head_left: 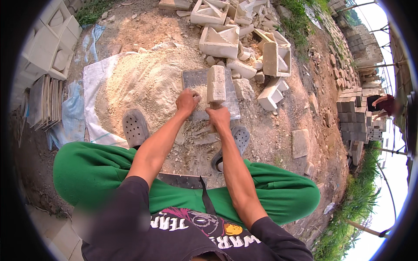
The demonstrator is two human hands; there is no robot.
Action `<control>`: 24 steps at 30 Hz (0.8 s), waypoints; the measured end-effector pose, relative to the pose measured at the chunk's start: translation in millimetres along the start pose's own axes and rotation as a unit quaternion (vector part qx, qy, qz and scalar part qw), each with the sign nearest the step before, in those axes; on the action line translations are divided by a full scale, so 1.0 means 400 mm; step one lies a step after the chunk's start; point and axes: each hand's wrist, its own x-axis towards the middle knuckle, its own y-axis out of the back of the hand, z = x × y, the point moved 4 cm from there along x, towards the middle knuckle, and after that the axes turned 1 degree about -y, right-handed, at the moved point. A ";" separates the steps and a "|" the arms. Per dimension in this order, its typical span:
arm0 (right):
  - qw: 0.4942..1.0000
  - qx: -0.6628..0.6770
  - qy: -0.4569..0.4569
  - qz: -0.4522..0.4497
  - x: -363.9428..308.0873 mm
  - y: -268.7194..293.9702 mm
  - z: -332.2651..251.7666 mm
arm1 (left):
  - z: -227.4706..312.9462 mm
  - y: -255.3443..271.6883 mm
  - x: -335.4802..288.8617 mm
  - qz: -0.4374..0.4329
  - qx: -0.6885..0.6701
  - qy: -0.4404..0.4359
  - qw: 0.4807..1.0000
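My right hand point(219, 116) grips the short handle of a mallet with a thick, pale block-shaped head point(216, 82). That head is over a dark flat slab point(191, 78) on the ground between my feet. To the left of the mallet, my left hand point(187, 101) is low over the slab with its fingers curled together. Whatever it pinches is too small or hidden to make out. Pale crumbs lie on the slab around the fingers. A heap of sandy, crushed material point(143, 82) spreads on a white sheet point(93, 87) beside the slab.
Broken pale moulded blocks point(220, 41) and rubble are piled beyond the slab. Thin boards point(45, 104) and stacked pale blocks point(54, 39) stand at the left. Grey blocks point(352, 115) are stacked at far right, near another person point(384, 104). A flat stone point(300, 143) lies right of my foot.
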 end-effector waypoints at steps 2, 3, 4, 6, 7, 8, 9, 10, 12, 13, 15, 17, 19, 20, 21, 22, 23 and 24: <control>0.998 0.059 0.028 0.015 -0.001 0.022 -0.021 | -0.001 -0.002 0.005 -0.001 -0.005 0.009 1.000; 0.996 0.085 0.037 0.015 0.000 0.030 -0.037 | -0.005 -0.004 0.006 -0.003 -0.012 0.018 1.000; 0.993 0.111 0.046 0.014 -0.004 0.036 -0.051 | -0.008 -0.005 0.004 -0.002 -0.016 0.018 1.000; 0.992 0.121 0.042 -0.009 -0.025 0.041 -0.076 | -0.018 -0.002 0.001 0.005 -0.036 0.003 0.999; 0.990 0.134 0.037 -0.033 -0.035 0.035 -0.085 | -0.031 0.001 -0.003 0.007 -0.033 0.005 0.999; 0.989 0.135 0.038 -0.037 -0.037 0.011 -0.076 | -0.047 0.010 -0.009 0.032 -0.048 0.009 0.998; 0.992 0.102 0.071 -0.001 -0.036 -0.013 -0.057 | -0.052 0.018 -0.012 0.056 -0.064 0.007 0.996; 0.992 0.068 0.103 0.037 -0.029 -0.033 -0.032 | -0.047 0.024 -0.021 0.056 -0.063 0.004 0.996; 0.998 0.013 0.061 0.003 0.005 -0.070 0.050 | -0.021 0.027 -0.048 0.019 -0.006 -0.046 0.999; 0.998 -0.045 0.017 -0.039 0.004 -0.084 0.068 | -0.020 0.034 -0.058 0.020 -0.003 -0.043 0.999; 0.999 -0.040 0.000 -0.029 0.011 -0.075 0.072 | -0.001 0.034 -0.080 -0.001 0.002 -0.113 0.994; 0.997 -0.054 -0.013 -0.057 0.022 -0.056 0.040 | -0.011 0.031 -0.087 0.009 0.019 -0.122 0.992; 0.998 -0.028 -0.010 -0.053 0.005 -0.042 0.020 | -0.020 0.025 -0.092 0.032 0.048 -0.103 0.993; 0.999 0.005 0.020 -0.029 -0.006 -0.037 0.003 | -0.024 0.021 -0.092 0.033 0.048 -0.100 0.993; 0.998 0.039 0.049 -0.002 -0.013 -0.029 -0.004 | -0.020 0.021 -0.090 0.048 0.036 -0.095 0.994; 0.998 0.040 0.049 -0.002 -0.013 -0.036 0.004 | -0.018 0.023 -0.089 0.063 0.024 -0.090 0.994; 0.997 0.034 0.064 -0.018 -0.013 -0.049 0.009 | -0.017 0.024 -0.090 0.063 0.025 -0.091 0.994; 0.996 0.031 0.077 -0.032 -0.008 -0.057 0.017 | -0.015 0.027 -0.088 0.063 0.009 -0.069 0.996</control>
